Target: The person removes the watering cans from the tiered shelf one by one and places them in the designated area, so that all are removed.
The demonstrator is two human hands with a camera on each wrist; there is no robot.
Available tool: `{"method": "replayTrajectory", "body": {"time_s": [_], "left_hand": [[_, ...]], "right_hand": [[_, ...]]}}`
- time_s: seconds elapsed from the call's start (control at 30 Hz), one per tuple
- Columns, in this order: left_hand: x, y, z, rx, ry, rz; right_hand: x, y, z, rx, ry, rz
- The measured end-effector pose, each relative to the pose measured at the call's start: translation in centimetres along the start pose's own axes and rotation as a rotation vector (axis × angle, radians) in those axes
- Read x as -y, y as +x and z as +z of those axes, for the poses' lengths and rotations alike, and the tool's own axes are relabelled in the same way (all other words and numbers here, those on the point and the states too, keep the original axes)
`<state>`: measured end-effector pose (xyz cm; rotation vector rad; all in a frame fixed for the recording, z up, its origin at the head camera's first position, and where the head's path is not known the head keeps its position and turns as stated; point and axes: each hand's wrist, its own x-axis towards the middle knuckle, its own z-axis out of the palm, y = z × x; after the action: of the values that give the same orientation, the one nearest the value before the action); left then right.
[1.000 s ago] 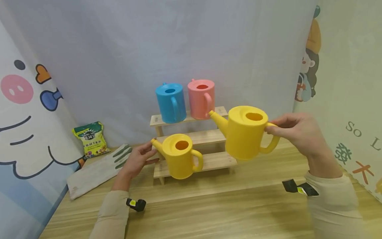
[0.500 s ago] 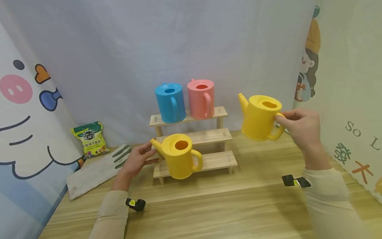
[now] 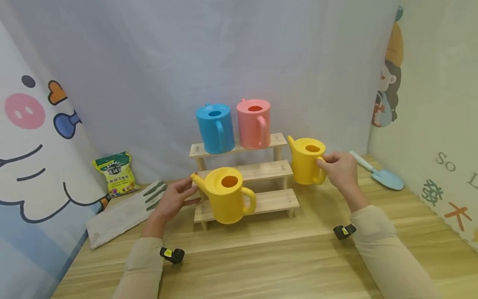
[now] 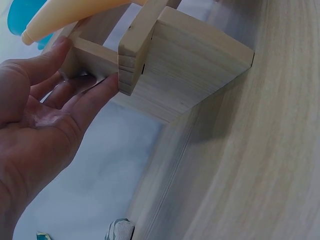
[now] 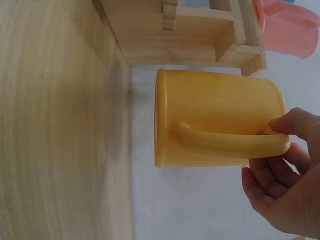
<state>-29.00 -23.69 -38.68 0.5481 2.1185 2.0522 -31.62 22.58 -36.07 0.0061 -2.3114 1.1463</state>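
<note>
1. Right hand (image 3: 337,169): thumb and fingers pinch the top of the handle of a small yellow watering can (image 3: 305,161). Same grip in the right wrist view, thumb over the handle's upper end (image 5: 280,192).
2. Small yellow can sits upright, just beside the right end of the wooden step shelf (image 3: 246,170), spout pointing up and to the left toward the top step. Right wrist view shows its base (image 5: 157,117) level with the table surface; whether it touches the table cannot be told.
3. Left hand (image 3: 172,199): fingers straight and relaxed, holding nothing. Fingertips rest against the left end of the shelf; the left wrist view shows them on the wood (image 4: 85,80), with the palm facing the shelf.
4. Larger yellow watering can (image 3: 228,195) stands on the left part of the bottom step, spout toward the left hand, handle to the right.
5. Top step: blue watering can (image 3: 215,128) on the left, pink watering can (image 3: 254,123) on the right, just beside each other, handles facing forward.
6. Wooden table (image 3: 261,265): seed bag (image 3: 113,173) near the far left corner, grey-white glove (image 3: 123,211) along the left edge in front of it, blue trowel (image 3: 379,172) near the far right edge.
</note>
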Motion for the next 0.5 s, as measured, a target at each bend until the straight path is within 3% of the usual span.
{"method": "replayTrajectory", "body": {"time_s": [0.5], "left_hand": [[0.2,0.2,0.0,-0.010,-0.010,-0.008]], "right_hand": [[-0.4,1.0,3.6,0.046,0.020,0.103]]}}
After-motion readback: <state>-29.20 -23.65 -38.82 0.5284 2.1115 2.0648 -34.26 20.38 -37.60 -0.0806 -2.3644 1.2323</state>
